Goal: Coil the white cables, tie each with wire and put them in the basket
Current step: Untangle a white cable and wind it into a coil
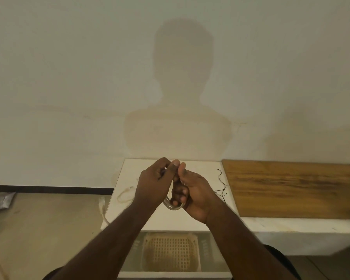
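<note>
A white cable [173,206] is sitting looped in the hands; another [124,196] is lying on the table — the basket [171,252] is waiting below.

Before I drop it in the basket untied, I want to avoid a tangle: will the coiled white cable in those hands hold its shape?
Probably not. The coiled white cable sags in loose loops below the right hand, so it looks floppy and springy. It seems light: fingers alone carry it. The left hand pinches its upper part, which suggests that the loops would spread if released.

Two bare forearms, no sleeves, no watch or rings seen. Left hand [154,182] & right hand [192,190] ungloved. Dark clothing shows at bottom edge, by both elbows.
</note>
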